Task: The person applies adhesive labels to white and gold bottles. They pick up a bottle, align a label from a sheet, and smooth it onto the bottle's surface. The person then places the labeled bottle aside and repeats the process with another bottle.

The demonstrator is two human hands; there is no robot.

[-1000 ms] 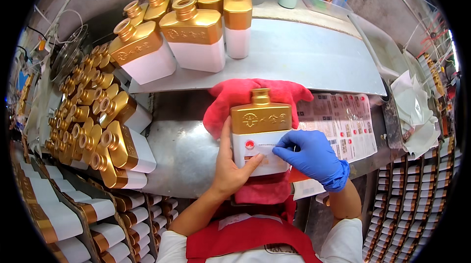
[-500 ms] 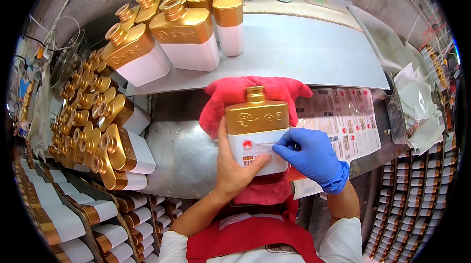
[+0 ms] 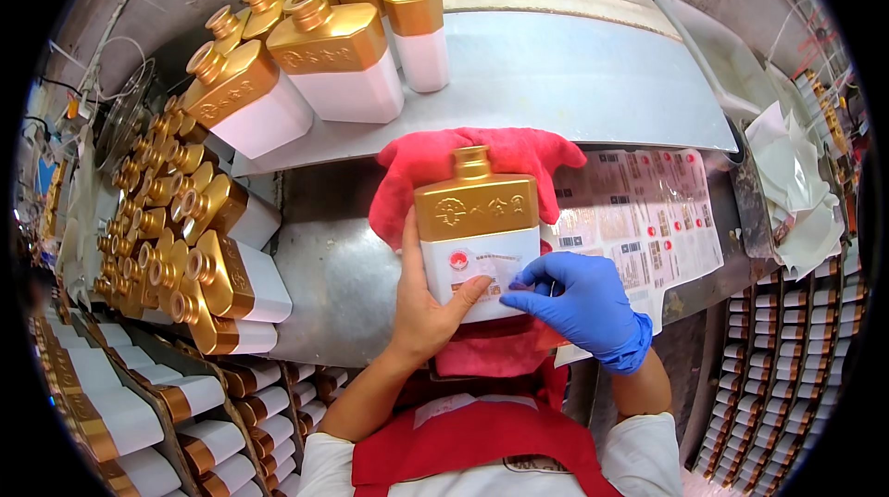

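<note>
Running lengthwise forward, the bottle (image 3: 478,230) points its neck (image 3: 471,162) away.

Bottle (image 3: 477,243), gold neck & shoulders, white lower pt., is tilted back on red cloth (image 3: 407,173), neck at far end, w/ rd. red mark (image 3: 458,260) on L & clear film (image 3: 503,267) on R of front.

Bottle (image 3: 477,230): glossy metallic top, smooth body; cloth (image 3: 407,168) at 12 o'clock: plush; bench (image 3: 338,265) at 9 o'clock: shiny metal
</note>
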